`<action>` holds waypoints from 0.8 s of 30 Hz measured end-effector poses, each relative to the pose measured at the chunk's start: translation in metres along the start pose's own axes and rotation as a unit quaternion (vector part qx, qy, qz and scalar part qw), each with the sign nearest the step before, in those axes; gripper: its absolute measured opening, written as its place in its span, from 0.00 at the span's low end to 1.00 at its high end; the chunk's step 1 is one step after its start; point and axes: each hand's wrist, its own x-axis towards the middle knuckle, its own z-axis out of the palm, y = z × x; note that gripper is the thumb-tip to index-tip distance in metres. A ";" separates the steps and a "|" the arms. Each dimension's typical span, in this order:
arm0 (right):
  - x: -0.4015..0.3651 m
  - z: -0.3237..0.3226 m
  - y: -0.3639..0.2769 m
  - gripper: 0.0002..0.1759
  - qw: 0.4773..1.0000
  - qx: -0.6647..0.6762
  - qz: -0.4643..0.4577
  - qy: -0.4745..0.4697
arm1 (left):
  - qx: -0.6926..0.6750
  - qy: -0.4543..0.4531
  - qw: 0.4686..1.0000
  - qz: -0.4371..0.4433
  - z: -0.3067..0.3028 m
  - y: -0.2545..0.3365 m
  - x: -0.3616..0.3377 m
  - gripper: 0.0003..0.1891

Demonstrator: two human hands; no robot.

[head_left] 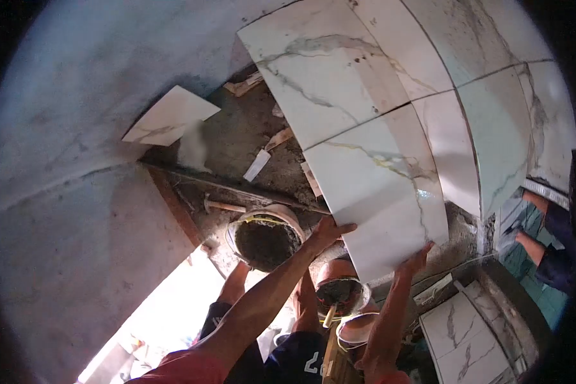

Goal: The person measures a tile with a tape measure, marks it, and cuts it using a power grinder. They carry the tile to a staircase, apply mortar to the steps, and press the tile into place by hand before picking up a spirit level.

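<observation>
Head view: I see my left hand (329,230) and right hand (416,259) both grasping the near edge of a marble tile (381,185). Its far edge meets laid tiles (339,70). Bare mortar (237,134) lies open leftward. 2 buckets (265,240) (342,294) and a hammer (224,206) crowd the near side, beside a grey wall (77,243).

I see a floor (237,137) of rough grey mortar, covered on the right side with marble-look tiles (326,77); the front tile (384,198) is at their edge. On the bare part stand a mortar bucket (265,240) and a smaller bucket (340,294). A hammer (224,206), a long bar (237,187) and tile offcuts (257,165) lie near them.
</observation>
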 end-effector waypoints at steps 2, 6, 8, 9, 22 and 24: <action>0.001 -0.001 0.007 0.38 0.997 0.030 -0.050 -0.054 | -0.002 0.004 1.000 0.016 -0.004 -0.011 0.004 0.20; -0.010 0.005 -0.005 0.40 0.998 0.023 0.027 0.043 | 0.058 0.014 0.998 0.022 -0.006 -0.017 0.008 0.21; -0.009 0.005 -0.004 0.41 0.998 0.037 0.032 0.042 | 0.017 0.006 0.999 0.030 -0.005 -0.021 0.008 0.21; -0.010 0.006 -0.007 0.42 0.996 0.049 0.045 0.053 | -0.020 -0.006 0.999 0.037 -0.005 -0.021 0.008 0.21; -0.010 0.002 -0.006 0.42 0.996 -0.026 0.044 0.067 | 0.009 -0.017 0.994 0.110 -0.007 -0.037 0.019 0.25; -0.017 0.009 -0.012 0.42 0.995 0.001 0.059 0.081 | -0.008 -0.013 0.995 0.094 -0.007 -0.034 0.014 0.25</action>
